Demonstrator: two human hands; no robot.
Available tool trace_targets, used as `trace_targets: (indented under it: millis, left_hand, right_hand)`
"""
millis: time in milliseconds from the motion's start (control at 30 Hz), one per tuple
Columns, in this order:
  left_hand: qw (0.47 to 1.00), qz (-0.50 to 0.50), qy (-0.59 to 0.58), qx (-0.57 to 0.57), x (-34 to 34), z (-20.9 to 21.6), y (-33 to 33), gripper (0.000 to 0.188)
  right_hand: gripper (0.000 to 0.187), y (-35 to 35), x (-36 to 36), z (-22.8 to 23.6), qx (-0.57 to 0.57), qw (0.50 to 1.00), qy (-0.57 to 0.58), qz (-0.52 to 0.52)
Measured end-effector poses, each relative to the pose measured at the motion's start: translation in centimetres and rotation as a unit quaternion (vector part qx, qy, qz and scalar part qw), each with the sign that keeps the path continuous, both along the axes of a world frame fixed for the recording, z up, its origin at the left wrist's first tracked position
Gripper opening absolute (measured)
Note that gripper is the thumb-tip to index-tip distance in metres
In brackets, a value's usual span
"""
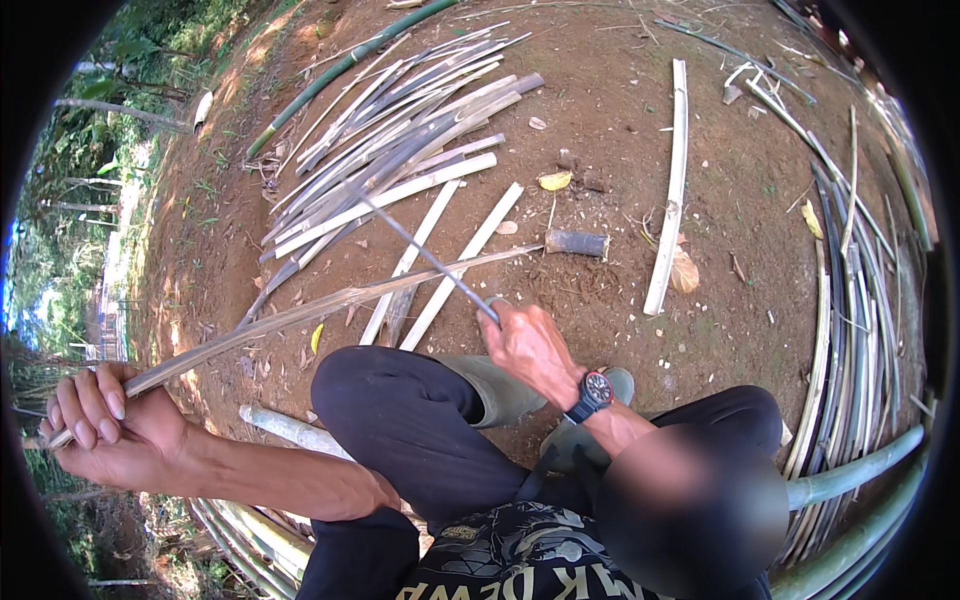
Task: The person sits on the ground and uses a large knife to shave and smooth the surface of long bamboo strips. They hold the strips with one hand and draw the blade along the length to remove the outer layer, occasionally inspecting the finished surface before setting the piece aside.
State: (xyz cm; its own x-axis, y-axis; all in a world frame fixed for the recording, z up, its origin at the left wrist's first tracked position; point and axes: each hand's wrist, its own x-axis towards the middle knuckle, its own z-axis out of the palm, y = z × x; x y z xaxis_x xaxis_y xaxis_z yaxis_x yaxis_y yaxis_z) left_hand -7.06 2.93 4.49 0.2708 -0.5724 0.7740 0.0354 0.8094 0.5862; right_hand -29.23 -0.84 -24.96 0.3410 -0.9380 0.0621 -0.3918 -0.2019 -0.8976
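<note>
My left hand [135, 440], out at the left, is wrapped around one end of a long bamboo strip [320, 305]. The strip slants away over my bent knee, its thin far tip beside a short dark bamboo piece [577, 243] on the ground. My right hand [535, 348], in front of my body, grips a long knife whose narrow blade [430, 257] points far left. Most of its handle is hidden in my fist. In this view the blade crosses over the strip; whether they touch I cannot tell. A dark watch [590, 394] sits on my right wrist.
Many split bamboo strips [400, 140] lie piled on the brown soil ahead. One pale strip [670, 190] lies apart to the right. At the far right is a long bundle of strips [850, 340] with green bamboo poles [870, 470]. More poles [265, 540] lie at the lower left.
</note>
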Motion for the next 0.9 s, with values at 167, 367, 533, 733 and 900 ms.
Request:
trace_targets:
  millis: [167,367,533,733,900]
  left_hand:
    - [1.0,0.02,0.007,0.0,2.2,0.3,-0.2,0.022]
    - [0.998,0.053,0.02,-0.004,5.3,0.2,0.0,0.021]
    - [0.998,0.062,0.029,-0.01,5.4,-0.5,-0.4,0.022]
    - [0.997,0.073,0.033,0.013,6.8,-0.1,0.0,0.027]
    - [0.994,0.106,0.018,0.013,6.8,-0.3,0.0,0.034]
  right_hand:
    - [0.027,-2.5,-1.6,-6.4,0.06,0.995,0.074,-0.029]
    - [0.028,-1.9,1.3,-8.7,0.036,0.995,0.068,-0.069]
    - [0.026,-4.0,-2.2,-16.2,0.075,0.985,0.135,-0.071]
    - [0.03,-3.1,-0.6,-15.3,0.065,0.985,0.127,-0.093]
    - [0.028,-3.3,-1.1,-15.8,0.103,0.984,0.126,-0.069]
